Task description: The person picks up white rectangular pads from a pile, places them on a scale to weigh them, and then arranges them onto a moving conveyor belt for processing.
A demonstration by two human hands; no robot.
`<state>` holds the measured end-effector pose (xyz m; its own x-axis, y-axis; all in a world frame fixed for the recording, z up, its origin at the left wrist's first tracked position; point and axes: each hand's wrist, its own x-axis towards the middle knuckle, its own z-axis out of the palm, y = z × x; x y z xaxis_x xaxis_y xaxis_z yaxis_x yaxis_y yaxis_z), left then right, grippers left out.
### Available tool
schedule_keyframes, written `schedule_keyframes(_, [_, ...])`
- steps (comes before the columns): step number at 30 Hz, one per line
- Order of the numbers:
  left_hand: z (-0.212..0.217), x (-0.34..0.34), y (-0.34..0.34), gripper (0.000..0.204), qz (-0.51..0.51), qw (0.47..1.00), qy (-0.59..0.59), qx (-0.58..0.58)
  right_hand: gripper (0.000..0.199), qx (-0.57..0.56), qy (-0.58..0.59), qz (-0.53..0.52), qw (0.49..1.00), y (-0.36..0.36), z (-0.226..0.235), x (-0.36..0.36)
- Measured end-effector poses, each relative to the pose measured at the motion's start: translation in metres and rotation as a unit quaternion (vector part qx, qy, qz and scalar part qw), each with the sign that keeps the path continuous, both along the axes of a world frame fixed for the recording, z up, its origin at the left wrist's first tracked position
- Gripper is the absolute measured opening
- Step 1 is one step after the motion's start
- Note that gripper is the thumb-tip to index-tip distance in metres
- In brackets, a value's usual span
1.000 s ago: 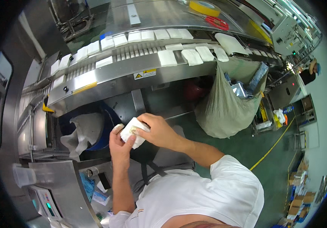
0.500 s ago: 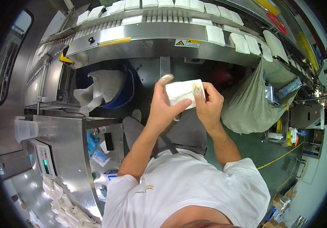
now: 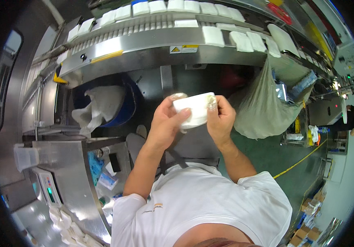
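Between my two hands is a stack of folded white wipes [image 3: 196,108], a soft rectangular block tilted up on its right side, with its layers parting along the lower edge. My left hand [image 3: 164,125] grips its left end, thumb across the face and fingers behind. At the right end my right hand [image 3: 221,123] pinches it between thumb and fingers. Pale, crinkled coverings sit on some fingertips of both hands. Beyond my hands, similar white stacks [image 3: 213,36] rest along the steel conveyor [image 3: 140,53], some lying over its near edge.
A blue bin [image 3: 132,96] with white sheet material stands under the conveyor at left. A pale sack [image 3: 259,111] hangs at right. Left of me are a steel cabinet [image 3: 68,164], a scale [image 3: 48,187] and more white stacks [image 3: 76,234]. Another person [image 3: 353,119] is far right.
The stack has tilted, its right end higher, and its lower layers now show apart. My left thumb has shifted up its face. The whole view has swung slightly right.
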<state>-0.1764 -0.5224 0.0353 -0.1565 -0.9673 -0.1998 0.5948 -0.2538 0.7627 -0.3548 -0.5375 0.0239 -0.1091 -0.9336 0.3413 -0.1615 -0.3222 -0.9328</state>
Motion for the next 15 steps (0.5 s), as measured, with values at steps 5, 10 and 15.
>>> schedule_keyframes(5, [0.008,-0.010,0.002,0.059,0.012,0.988,-0.152,-0.034,0.022,0.122,-0.074,0.023,0.989,-0.002,-0.001,-0.003])
schedule_keyframes(10, [-0.001,-0.026,0.004,0.075,0.040,0.984,-0.146,-0.098,0.027,0.125,-0.042,0.009,0.991,-0.014,-0.003,-0.010])
schedule_keyframes(15, [-0.003,-0.005,-0.012,0.074,0.012,0.999,-0.042,-0.033,0.028,0.172,-0.108,0.195,0.960,-0.041,-0.013,-0.022])
